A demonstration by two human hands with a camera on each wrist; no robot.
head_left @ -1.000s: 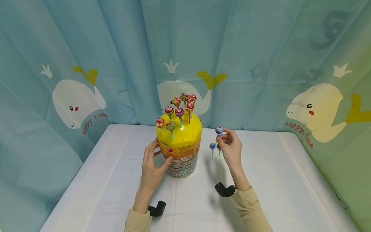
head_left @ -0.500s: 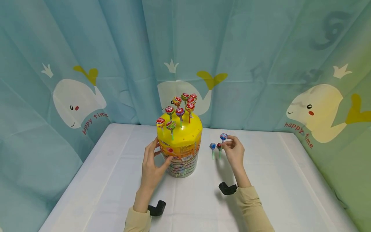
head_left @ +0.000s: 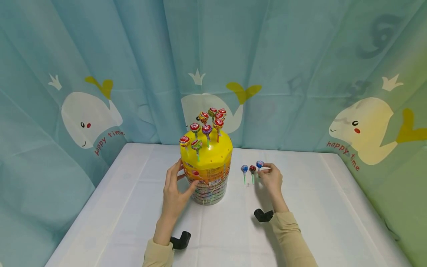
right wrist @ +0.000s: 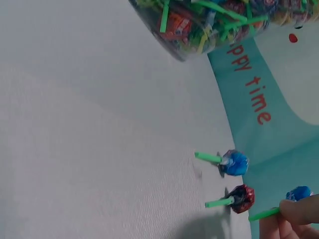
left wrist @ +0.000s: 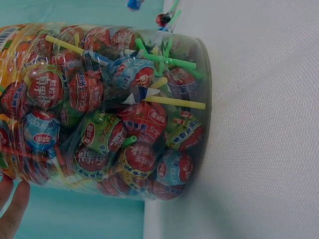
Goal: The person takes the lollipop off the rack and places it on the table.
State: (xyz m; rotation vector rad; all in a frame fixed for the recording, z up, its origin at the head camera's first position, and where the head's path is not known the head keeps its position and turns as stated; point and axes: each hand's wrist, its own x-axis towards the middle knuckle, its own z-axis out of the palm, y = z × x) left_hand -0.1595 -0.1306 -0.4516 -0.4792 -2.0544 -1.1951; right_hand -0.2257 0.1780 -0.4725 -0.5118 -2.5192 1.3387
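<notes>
Right of centre, the right hand (head_left: 272,181) pinches a blue lollipop (head_left: 260,164) just right of a red lollipop (head_left: 252,169), sticks (right wrist: 264,214) roughly parallel; left of centre, the farther left hand (head_left: 175,191) grips a candy jar (head_left: 211,173).

Red lollipop (right wrist: 243,199) between blue lollipops (right wrist: 236,163)

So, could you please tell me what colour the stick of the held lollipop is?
The stick is bright green; the right wrist view shows it best.
</notes>
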